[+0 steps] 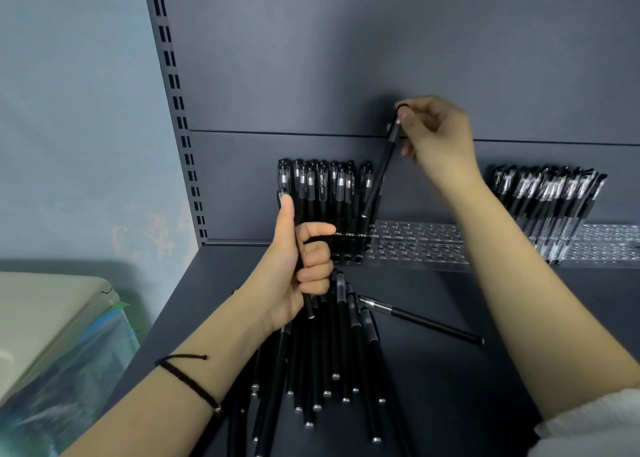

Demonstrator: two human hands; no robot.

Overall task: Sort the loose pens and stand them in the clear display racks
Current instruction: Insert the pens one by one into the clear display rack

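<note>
My right hand [436,134] pinches the cap end of a slim black pen [379,176], tilted, lower end at the clear perforated plastic rack [415,245] | my left hand [298,266] grips a second black pen [309,309] upright | rack far on dark grey metal shelf [450,370], standing pens [322,196] at its left | loose black pens [332,352] heaped near.

Loose pens [332,352]: black, capped, fanned flat in a pile on the shelf | stray pen [420,319]: flat, just right of the pile | tilted pen [377,182]: cap end pinched by right hand [436,134], lower end at left rack [415,245] | upright pen [309,306]: gripped in left hand [298,269] | racked pens [323,193]: upright, left rack's left end; second batch [550,200] leaning in right rack [606,245].
</note>
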